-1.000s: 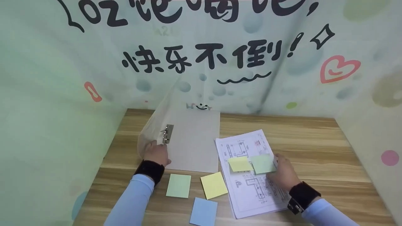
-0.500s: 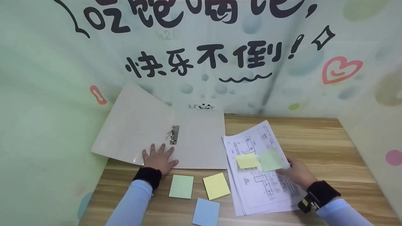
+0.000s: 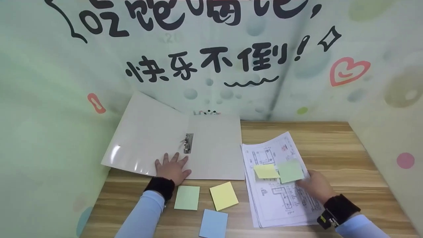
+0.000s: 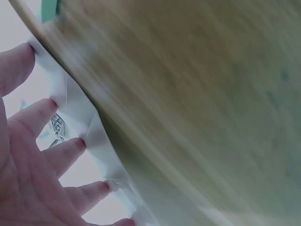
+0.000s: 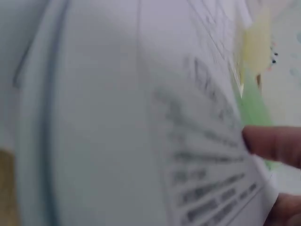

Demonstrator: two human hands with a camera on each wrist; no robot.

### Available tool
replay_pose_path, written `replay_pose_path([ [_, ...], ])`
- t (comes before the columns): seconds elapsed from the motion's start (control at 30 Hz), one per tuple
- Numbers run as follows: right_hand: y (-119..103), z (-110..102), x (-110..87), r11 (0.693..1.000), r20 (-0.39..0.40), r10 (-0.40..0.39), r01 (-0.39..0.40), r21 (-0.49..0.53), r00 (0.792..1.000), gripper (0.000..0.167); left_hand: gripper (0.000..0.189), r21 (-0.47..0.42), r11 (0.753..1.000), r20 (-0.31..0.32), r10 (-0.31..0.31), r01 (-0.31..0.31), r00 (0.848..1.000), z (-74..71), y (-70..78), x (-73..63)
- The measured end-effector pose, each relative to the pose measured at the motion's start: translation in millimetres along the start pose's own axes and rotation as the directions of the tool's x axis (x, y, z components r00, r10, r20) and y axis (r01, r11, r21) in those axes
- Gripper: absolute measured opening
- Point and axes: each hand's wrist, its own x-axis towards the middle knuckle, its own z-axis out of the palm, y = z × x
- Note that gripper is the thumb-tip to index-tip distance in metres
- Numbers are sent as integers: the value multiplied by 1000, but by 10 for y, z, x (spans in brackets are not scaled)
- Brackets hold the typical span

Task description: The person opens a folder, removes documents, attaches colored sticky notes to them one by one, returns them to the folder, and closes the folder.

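A white file folder [image 3: 216, 158] lies spread on the table, its left cover [image 3: 142, 132] tilted up against the wall. Near its fold sits a metal lever clip [image 3: 188, 143]. My left hand [image 3: 173, 169], fingers spread and straight, rests on the folder below the clip; in the left wrist view the fingertips touch the white cover near its edge. My right hand [image 3: 317, 186] pinches the right edge of a stack of printed drawing sheets [image 3: 269, 208], thumb on top [image 5: 270, 141]. A yellow sticky note [image 3: 266, 171] and a green sticky note [image 3: 290, 171] are on the top sheet.
In front of the folder lie a green sticky-note pad [image 3: 187, 197], a yellow pad [image 3: 224, 196] and a blue pad [image 3: 213, 223]. Wood-grain table [image 3: 337, 148] extends behind and right of the sheets. Printed fabric walls [image 3: 297, 92] enclose the back and sides.
The folder's left cover has swung open to the left, and my left hand now lies flat with fingers spread. The right hand and the sheets have shifted slightly right.
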Motion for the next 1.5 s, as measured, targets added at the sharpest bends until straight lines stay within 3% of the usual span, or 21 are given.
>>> replay_pose_path([
  [0.13, -78, 225, -31, 980, -76, -100, 85, -180, 992, 60, 62, -9, 1000, -1, -21, 21, 1000, 28, -20, -7],
  [0.27, -58, 372, -68, 938, -156, -195, 138, -318, 968, 59, 63, -21, 1000, -3, -10, 10, 1000, 24, -19, -6],
  [0.37, -48, 397, -94, 930, -174, -214, 146, -338, 961, 56, 63, -21, 1000, -8, 2, -2, 1000, 3, -16, 6],
  [0.53, -95, 376, -93, 938, -148, -190, 136, -318, 971, 59, 63, -21, 1000, -11, -12, 12, 1000, -27, -25, 23],
  [0.7, -87, 337, -66, 946, -175, -183, 125, -300, 967, 58, 64, -20, 1000, 2, -5, 5, 1000, 2, -21, 67],
  [0.83, -50, 252, -11, 977, -144, -126, 97, -189, 982, 69, 65, -22, 1000, 3, -1, 1, 1000, 34, -14, 134],
  [0.97, -4, 99, 44, 1000, -63, 28, -27, 16, 998, 93, 65, -39, 999, 9, 5, -4, 1000, 39, 8, 168],
  [1.1, 54, -5, 58, 966, 32, 101, -106, 236, 994, 102, 65, -61, 998, 36, 18, -15, 999, 21, 53, 167],
  [1.23, 140, -85, 44, 908, 134, 90, -136, 396, 987, 112, 62, -67, 997, 57, 28, -24, 998, -15, 130, 165],
  [1.33, 211, -199, 7, 863, 218, 81, -178, 473, 973, 100, 60, -49, 998, 57, 52, -49, 997, -35, 205, 161],
  [1.5, 303, -517, -81, 796, 304, 65, -233, 559, 950, 45, 60, 7, 994, 21, 110, -110, 994, -30, 320, 154],
])
